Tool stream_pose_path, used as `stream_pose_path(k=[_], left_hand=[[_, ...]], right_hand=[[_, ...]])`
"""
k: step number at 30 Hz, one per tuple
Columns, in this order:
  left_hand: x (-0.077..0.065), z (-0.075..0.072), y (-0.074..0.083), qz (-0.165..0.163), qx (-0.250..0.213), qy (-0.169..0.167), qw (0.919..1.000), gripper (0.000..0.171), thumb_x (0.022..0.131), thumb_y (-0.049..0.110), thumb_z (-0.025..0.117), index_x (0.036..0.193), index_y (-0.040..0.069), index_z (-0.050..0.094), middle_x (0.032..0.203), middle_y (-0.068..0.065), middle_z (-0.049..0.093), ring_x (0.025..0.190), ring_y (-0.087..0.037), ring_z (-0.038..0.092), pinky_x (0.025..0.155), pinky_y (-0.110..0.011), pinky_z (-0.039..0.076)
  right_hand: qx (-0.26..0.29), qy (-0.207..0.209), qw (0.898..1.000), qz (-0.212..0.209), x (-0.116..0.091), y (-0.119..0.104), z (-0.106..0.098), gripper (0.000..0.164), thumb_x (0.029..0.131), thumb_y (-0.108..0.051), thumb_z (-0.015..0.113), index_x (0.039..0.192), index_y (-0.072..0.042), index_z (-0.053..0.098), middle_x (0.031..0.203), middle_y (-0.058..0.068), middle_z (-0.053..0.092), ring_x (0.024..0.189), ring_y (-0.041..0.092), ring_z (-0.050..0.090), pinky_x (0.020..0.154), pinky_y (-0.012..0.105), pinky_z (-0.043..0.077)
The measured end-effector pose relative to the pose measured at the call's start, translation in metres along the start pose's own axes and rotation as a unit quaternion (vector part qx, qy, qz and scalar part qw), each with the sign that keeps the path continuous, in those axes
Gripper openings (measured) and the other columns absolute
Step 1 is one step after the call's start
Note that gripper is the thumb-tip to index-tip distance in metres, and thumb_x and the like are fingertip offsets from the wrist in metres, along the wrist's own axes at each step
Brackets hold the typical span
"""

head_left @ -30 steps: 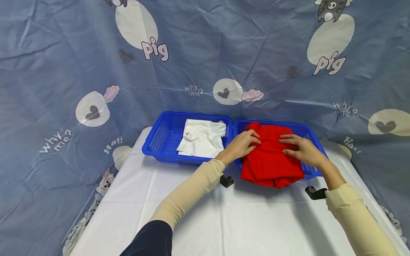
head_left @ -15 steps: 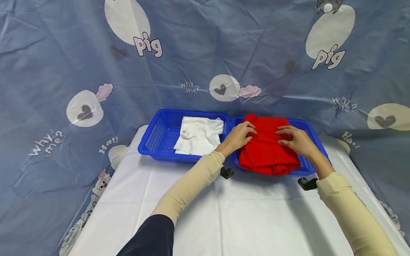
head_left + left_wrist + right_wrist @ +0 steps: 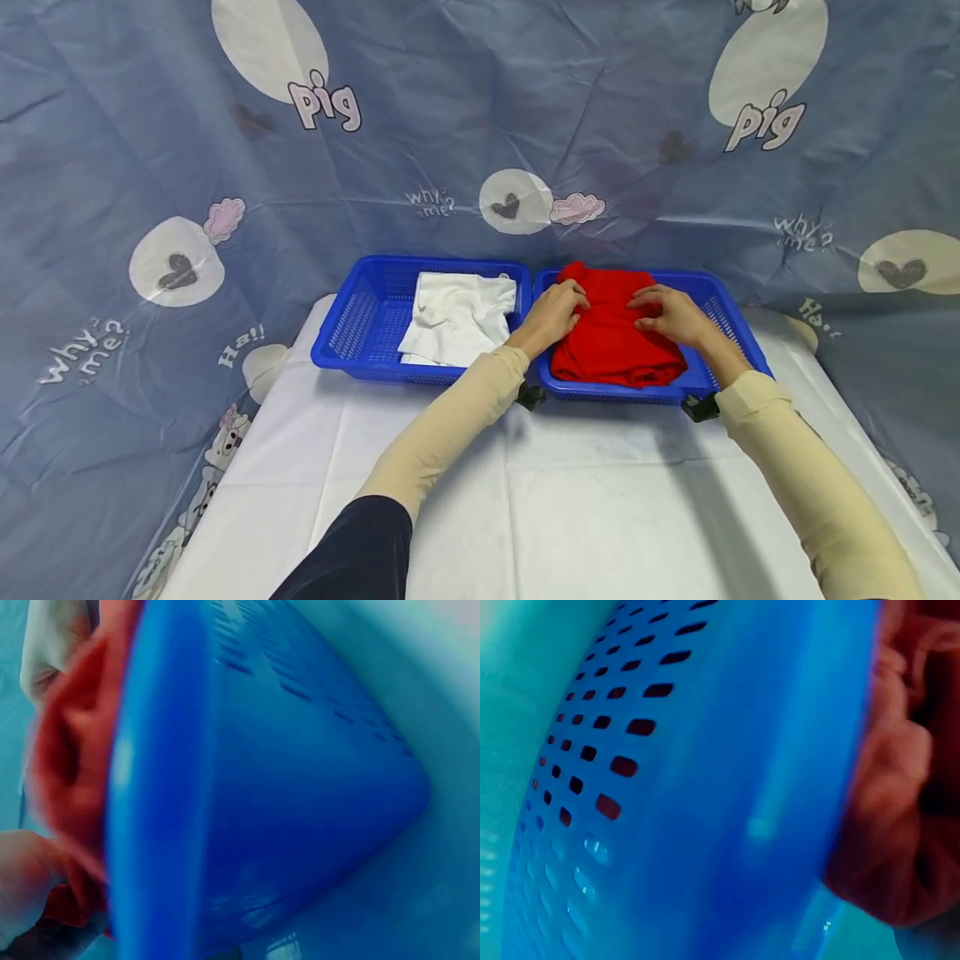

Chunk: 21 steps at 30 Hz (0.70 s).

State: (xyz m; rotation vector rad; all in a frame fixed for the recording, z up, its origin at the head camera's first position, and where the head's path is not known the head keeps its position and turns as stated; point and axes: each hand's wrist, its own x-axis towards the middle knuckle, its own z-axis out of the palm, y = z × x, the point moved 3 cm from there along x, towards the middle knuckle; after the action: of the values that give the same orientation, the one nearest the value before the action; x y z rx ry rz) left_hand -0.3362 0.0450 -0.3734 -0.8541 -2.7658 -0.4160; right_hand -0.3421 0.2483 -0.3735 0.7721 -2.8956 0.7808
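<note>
A folded red cloth [image 3: 618, 333] lies in the right blue basket [image 3: 708, 287], its front fold just inside the near rim. My left hand [image 3: 553, 317] holds the cloth near its left edge, fingers bent over it. My right hand [image 3: 671, 317] grips the right part from above, with thumb and fingers bent; its fingertips are partly hidden. In the left wrist view, red cloth [image 3: 75, 750] bulges above the rim by a thumb [image 3: 22, 877]. The right wrist view is mostly the perforated basket wall [image 3: 705, 787], with the cloth [image 3: 885, 810] beyond.
The left blue basket [image 3: 360, 325] stands beside the right one and holds a folded white cloth [image 3: 457, 317]. Both are on a white-covered table [image 3: 465, 517], against a blue printed curtain [image 3: 420, 108]. Black wrist cameras [image 3: 701, 407] hang close to the basket's front rim.
Both hands have moved the red cloth farther in and down, from overhanging the front rim to lying inside the right basket. The head view has shifted slightly.
</note>
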Motion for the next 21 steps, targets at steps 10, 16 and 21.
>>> stream_pose_path(k=[10, 16, 21], left_hand=[[0.008, 0.024, 0.002, 0.001, 0.052, -0.072, 0.9961, 0.028, 0.079, 0.004, 0.057, 0.100, 0.017, 0.069, 0.107, -0.001, 0.059, 0.097, -0.019, 0.058, 0.090, -0.027, 0.044], [0.009, 0.035, 0.002, -0.019, 0.074, -0.119, 0.9900, 0.032, 0.078, 0.004, 0.057, 0.103, 0.020, 0.067, 0.109, -0.001, 0.057, 0.096, -0.022, 0.057, 0.087, -0.028, 0.047], [0.010, 0.042, 0.003, -0.022, 0.083, -0.135, 0.9871, 0.030, 0.076, 0.004, 0.059, 0.100, 0.021, 0.068, 0.107, 0.000, 0.057, 0.094, -0.023, 0.056, 0.083, -0.029, 0.048]], right_hand=[[-0.069, -0.110, 0.991, -0.018, 0.006, 0.009, 0.025, 0.032, 0.074, -0.006, 0.067, 0.105, 0.002, 0.063, 0.118, 0.023, 0.051, 0.111, 0.041, 0.046, 0.095, 0.051, 0.035], [-0.084, -0.136, 0.987, -0.035, 0.002, 0.009, 0.033, 0.031, 0.073, -0.002, 0.066, 0.104, 0.004, 0.062, 0.117, 0.027, 0.050, 0.110, 0.043, 0.046, 0.095, 0.051, 0.035], [-0.066, -0.135, 0.988, -0.026, -0.001, 0.014, 0.039, 0.033, 0.075, -0.002, 0.064, 0.106, 0.005, 0.060, 0.120, 0.028, 0.047, 0.112, 0.045, 0.043, 0.097, 0.052, 0.033]])
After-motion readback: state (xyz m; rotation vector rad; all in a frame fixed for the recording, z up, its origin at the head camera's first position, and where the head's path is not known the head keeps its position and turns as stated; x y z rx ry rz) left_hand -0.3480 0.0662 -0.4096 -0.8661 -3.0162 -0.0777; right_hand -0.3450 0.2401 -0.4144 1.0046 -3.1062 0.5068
